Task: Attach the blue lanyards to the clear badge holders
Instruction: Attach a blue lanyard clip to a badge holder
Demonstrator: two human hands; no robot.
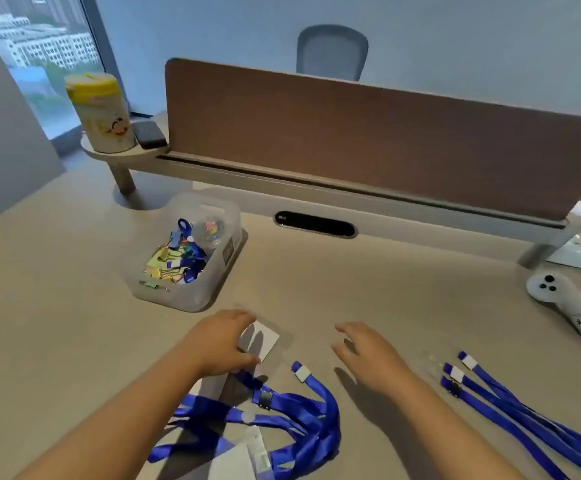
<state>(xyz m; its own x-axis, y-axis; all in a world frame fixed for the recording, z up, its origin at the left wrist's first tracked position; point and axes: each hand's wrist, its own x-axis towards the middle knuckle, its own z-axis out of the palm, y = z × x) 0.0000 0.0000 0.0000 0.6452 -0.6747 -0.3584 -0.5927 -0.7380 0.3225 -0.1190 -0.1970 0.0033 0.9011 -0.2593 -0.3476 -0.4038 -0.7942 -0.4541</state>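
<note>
The left hand [225, 341] pinches a badge holder [260, 340] at lower centre; the right hand [368, 355] hovers loosely spread. A clear bin [192, 251] of clips sits above, loose lanyards [510, 407] at lower right.

hands over badge holders and blue lanyards on a beige desk

low in the frame, the left hand [220, 342] grips a clear badge holder [260, 339] by its edges; the right hand [365, 355] hovers with fingers relaxed. a tangled pile of lanyards [299, 417] lies bottom centre, more lanyards [510, 407] at lower right. a clear bin of binder clips [188, 251] sits left of centre.
</note>
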